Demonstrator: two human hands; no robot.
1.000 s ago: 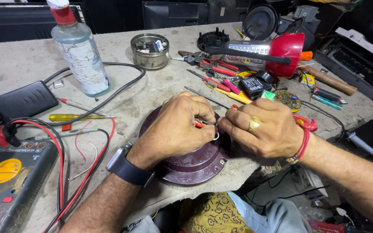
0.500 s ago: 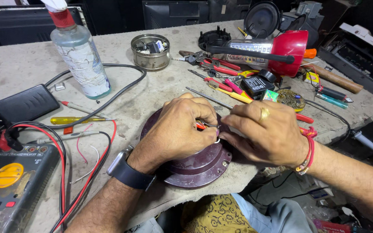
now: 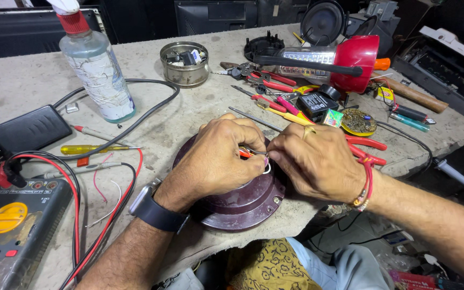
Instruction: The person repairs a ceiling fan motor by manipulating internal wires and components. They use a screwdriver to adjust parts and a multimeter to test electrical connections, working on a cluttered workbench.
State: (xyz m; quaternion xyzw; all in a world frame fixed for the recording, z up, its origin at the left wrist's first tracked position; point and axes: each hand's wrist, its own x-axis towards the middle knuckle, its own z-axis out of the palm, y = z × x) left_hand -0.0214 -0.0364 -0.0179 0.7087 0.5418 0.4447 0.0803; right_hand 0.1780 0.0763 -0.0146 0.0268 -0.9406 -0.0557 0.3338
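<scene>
Head view, worn grey workbench (image 3: 200, 115). A round maroon plastic housing (image 3: 243, 201) sits at the near edge of the bench, at about 6 o'clock from the bench centre, its rim overhanging slightly toward the person.

Left hand (image 3: 218, 156): rests on top of the housing, fingers curled tight, thumb and forefinger pinched shut on thin red and white wires (image 3: 249, 154) at the housing's centre. A dark wristwatch (image 3: 154, 209) sits on that wrist.

Right hand (image 3: 315, 161): meets the left from 3 o'clock, fingertips closed on the same wires, touching the left fingertips. It is unclear exactly which strand each hand has. Gold ring on one finger; red thread bracelet (image 3: 367, 180) at the wrist.

Surroundings: a yellow-dial multimeter (image 3: 9, 225) at 8 o'clock with red and black leads (image 3: 76, 215) trailing toward the housing. Clear plastic bottle with red cap (image 3: 95, 67) at 11 o'clock. Round metal tin of small parts (image 3: 185, 64) at 12 o'clock. Red torch lantern (image 3: 339, 64) at 1 o'clock, above a heap of red-handled pliers and screwdrivers (image 3: 275, 91). Yellow-handled screwdriver (image 3: 89, 149) at 9 o'clock.
</scene>
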